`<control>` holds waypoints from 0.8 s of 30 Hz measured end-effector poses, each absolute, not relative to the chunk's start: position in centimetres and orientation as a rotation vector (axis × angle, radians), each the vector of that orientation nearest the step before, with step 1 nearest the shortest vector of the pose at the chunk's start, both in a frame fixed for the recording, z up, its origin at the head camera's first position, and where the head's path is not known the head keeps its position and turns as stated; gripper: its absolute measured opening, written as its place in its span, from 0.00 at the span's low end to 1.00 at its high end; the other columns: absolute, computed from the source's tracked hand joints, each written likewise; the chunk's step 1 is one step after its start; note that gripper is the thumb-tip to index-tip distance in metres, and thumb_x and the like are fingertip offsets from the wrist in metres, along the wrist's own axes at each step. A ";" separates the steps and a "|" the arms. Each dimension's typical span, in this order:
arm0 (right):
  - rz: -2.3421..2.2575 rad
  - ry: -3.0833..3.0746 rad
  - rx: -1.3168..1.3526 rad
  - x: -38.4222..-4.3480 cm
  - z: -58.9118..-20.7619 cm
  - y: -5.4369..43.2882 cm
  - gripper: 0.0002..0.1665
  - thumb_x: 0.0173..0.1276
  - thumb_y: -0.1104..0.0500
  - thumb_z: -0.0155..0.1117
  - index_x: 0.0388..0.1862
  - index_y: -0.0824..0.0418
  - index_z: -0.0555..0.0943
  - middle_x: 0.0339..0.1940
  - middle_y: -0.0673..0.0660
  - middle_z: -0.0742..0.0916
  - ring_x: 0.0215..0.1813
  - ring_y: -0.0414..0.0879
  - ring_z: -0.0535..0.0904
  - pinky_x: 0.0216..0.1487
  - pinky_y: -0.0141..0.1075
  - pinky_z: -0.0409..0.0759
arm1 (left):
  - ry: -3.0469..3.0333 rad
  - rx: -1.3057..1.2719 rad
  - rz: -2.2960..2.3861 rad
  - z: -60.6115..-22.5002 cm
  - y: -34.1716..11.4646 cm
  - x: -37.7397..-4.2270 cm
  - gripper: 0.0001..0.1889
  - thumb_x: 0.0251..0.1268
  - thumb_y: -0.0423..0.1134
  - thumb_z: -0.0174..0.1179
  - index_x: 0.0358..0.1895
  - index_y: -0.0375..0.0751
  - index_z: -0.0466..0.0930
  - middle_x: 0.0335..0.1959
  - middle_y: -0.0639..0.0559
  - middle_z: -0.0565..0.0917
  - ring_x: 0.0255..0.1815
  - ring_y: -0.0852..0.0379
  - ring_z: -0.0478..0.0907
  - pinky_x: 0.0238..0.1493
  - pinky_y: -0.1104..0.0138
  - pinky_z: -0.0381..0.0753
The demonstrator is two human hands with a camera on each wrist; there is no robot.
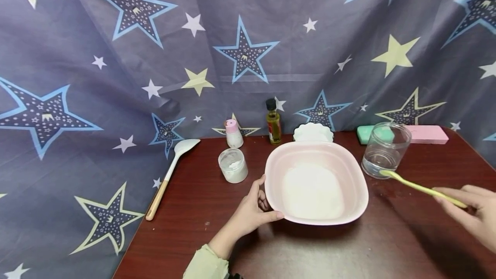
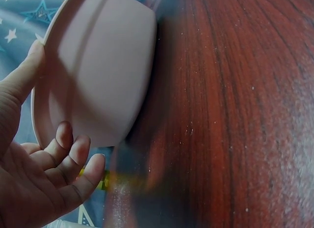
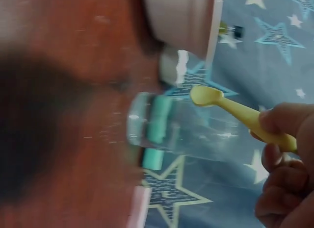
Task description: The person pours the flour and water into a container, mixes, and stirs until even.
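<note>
A pink bowl (image 1: 355, 184) with white powder (image 1: 313, 190) inside stands on the table. My left hand (image 1: 253, 208) grips its left side, with the thumb (image 2: 29, 66) at the rim and several fingers bent beside the outer wall. At the right, my right hand (image 1: 470, 212) pinches the handle of a yellow spoon (image 1: 418, 186). The spoon's small bowl end overlaps the lower part of a glass of water (image 1: 387, 152) in the head view. In the right wrist view, the spoon (image 3: 240, 110) shows an upturned tip beside the clear glass.
Left of the bowl are an open jar of white powder (image 1: 234, 169), a pink-capped shaker (image 1: 234, 134) and a white ladle (image 1: 170, 173) with a wooden handle. Behind stand an oil bottle (image 1: 274, 124), a white scalloped dish (image 1: 313, 132), a green block (image 1: 364, 134) and a pink block (image 1: 428, 134).
</note>
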State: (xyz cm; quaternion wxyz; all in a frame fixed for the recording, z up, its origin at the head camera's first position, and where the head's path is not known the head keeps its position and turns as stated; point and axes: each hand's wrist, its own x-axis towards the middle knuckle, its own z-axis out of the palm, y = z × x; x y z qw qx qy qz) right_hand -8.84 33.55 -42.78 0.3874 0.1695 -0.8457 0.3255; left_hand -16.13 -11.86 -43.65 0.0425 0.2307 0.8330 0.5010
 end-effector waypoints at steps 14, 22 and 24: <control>0.110 -2.519 0.455 -7.4 -47.1 32.7 0.51 0.70 0.28 0.15 0.39 0.56 0.84 0.20 0.43 0.66 0.15 0.35 0.55 0.13 0.38 0.55 | 2.573 0.710 1.487 -45.0 -12.2 -16.8 0.52 0.48 0.35 0.76 0.74 0.32 0.50 0.30 0.35 0.80 0.34 0.38 0.76 0.35 0.72 0.73; 0.099 -2.984 0.459 -6.6 -48.3 32.0 0.26 0.46 0.54 0.79 0.46 0.56 0.84 0.20 0.39 0.65 0.20 0.33 0.60 0.21 0.38 0.65 | 2.602 0.729 1.468 -44.9 -12.1 -16.8 0.53 0.47 0.41 0.77 0.75 0.38 0.53 0.30 0.41 0.79 0.33 0.46 0.77 0.35 0.70 0.75; 0.100 -3.052 0.458 -6.5 -48.5 32.0 0.26 0.49 0.54 0.78 0.49 0.57 0.83 0.21 0.39 0.65 0.21 0.33 0.61 0.23 0.38 0.67 | 2.604 0.751 1.466 -45.0 -12.2 -16.8 0.53 0.47 0.44 0.78 0.75 0.39 0.53 0.30 0.43 0.79 0.32 0.48 0.76 0.36 0.69 0.76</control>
